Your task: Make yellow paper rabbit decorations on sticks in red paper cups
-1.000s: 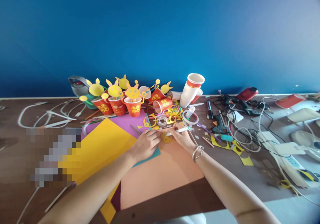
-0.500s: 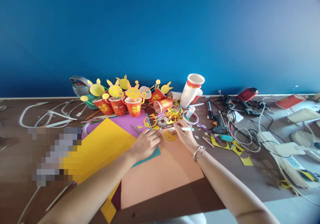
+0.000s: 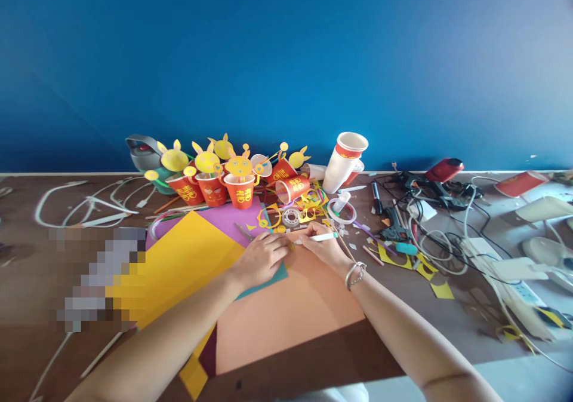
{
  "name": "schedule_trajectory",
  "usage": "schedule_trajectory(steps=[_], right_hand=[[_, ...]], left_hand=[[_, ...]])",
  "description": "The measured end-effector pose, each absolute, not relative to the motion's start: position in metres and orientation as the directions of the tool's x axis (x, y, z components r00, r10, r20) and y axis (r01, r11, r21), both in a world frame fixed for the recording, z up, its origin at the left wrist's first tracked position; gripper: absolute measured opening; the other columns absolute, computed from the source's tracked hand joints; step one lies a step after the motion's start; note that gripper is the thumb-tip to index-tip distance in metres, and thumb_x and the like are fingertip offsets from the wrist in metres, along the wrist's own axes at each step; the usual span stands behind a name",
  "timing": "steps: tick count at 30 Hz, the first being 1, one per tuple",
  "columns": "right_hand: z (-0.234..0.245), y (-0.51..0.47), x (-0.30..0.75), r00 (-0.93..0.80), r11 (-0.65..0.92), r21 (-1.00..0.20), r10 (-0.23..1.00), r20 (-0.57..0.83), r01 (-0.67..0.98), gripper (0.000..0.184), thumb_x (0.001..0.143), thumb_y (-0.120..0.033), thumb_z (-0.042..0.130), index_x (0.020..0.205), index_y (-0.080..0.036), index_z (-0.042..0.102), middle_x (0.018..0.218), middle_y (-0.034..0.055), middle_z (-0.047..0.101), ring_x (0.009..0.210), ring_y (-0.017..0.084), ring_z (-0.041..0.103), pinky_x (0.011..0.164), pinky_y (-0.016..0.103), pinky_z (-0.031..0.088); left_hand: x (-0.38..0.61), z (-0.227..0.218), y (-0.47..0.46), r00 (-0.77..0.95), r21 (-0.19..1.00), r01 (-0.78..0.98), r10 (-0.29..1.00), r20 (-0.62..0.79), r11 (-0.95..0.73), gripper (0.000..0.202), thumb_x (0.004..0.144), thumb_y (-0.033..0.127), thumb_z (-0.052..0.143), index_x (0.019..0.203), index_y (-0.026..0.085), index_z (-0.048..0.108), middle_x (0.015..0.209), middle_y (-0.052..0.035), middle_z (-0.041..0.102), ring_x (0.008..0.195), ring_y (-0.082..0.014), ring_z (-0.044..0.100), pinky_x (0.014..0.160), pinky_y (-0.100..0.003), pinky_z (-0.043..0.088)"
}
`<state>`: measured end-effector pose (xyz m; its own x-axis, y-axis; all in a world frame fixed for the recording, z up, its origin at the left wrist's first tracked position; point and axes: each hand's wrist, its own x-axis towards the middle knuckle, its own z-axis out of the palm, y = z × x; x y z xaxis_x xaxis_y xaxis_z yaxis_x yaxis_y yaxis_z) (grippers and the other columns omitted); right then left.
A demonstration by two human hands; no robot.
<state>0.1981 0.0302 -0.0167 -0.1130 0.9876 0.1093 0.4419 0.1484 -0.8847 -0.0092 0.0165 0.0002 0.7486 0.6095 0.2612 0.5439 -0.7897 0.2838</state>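
Drawing on the little yellow cutout (image 3: 292,246) held down under the flat, ungripping fingertips of our left hand (image 3: 262,258), we clamp a white pen (image 3: 320,236) in our right hand (image 3: 324,244), with finished bunny cups (image 3: 239,190) just beyond the fingers and this piece not on a cup yet.

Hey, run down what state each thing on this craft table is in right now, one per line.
left hand, palm down, pressing on the teal sheet
right hand, closed on the white pen
white pen, held, lying nearly level
bunny cup, upright
bare red cup, tipped on its side
white cup stack, leaning
glue gun, lying down
orange sheet, flat on the table
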Motion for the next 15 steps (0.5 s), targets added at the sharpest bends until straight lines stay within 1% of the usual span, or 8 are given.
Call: schedule_trajectory(steps=[4, 8, 11, 15], right_hand=[[-0.0171, 0.0311, 0.1980, -0.162, 0.174, -0.863, 0.981, 0.108, 0.474, 0.017, 0.073, -0.025, 0.059, 0.061, -0.019, 0.050, 0.055, -0.0020, 0.057, 0.051, 0.011, 0.048, 0.048, 0.023, 0.034], [-0.0157, 0.0299, 0.1975, -0.180, 0.204, -0.864, 0.974, 0.134, 0.460, 0.015, 0.075, -0.026, 0.060, 0.063, -0.018, 0.054, 0.057, -0.0003, 0.061, 0.052, 0.011, 0.051, 0.048, 0.023, 0.035], [-0.0171, 0.0300, 0.1978, -0.187, 0.216, -0.849, 0.972, 0.141, 0.482, 0.017, 0.076, -0.027, 0.060, 0.062, -0.019, 0.054, 0.055, -0.0007, 0.060, 0.051, 0.011, 0.050, 0.048, 0.023, 0.034], [-0.0213, 0.0311, 0.1991, -0.190, 0.222, -0.832, 0.971, 0.143, 0.508, 0.022, 0.075, -0.028, 0.059, 0.058, -0.019, 0.049, 0.051, -0.0027, 0.054, 0.048, 0.010, 0.045, 0.046, 0.022, 0.032]], left_hand=[[-0.0090, 0.0014, 0.0166, 0.753, 0.274, 0.548, 0.608, 0.252, -0.791, 0.027, 0.088, 0.012, 0.049, 0.108, 0.021, 0.065, 0.115, -0.0066, 0.068, 0.115, -0.0205, 0.056, 0.094, -0.037, 0.042], [-0.0087, 0.0028, 0.0164, 0.754, 0.269, 0.549, 0.608, 0.248, -0.791, 0.027, 0.088, 0.012, 0.049, 0.108, 0.021, 0.065, 0.116, -0.0067, 0.068, 0.116, -0.0205, 0.056, 0.094, -0.037, 0.042], [-0.0086, 0.0030, 0.0164, 0.756, 0.266, 0.551, 0.608, 0.241, -0.791, 0.027, 0.088, 0.012, 0.049, 0.108, 0.021, 0.065, 0.116, -0.0059, 0.068, 0.115, -0.0201, 0.056, 0.093, -0.037, 0.042], [-0.0089, 0.0012, 0.0167, 0.752, 0.279, 0.549, 0.611, 0.246, -0.788, 0.029, 0.088, 0.012, 0.048, 0.109, 0.021, 0.065, 0.115, -0.0067, 0.068, 0.115, -0.0206, 0.056, 0.093, -0.038, 0.043]])
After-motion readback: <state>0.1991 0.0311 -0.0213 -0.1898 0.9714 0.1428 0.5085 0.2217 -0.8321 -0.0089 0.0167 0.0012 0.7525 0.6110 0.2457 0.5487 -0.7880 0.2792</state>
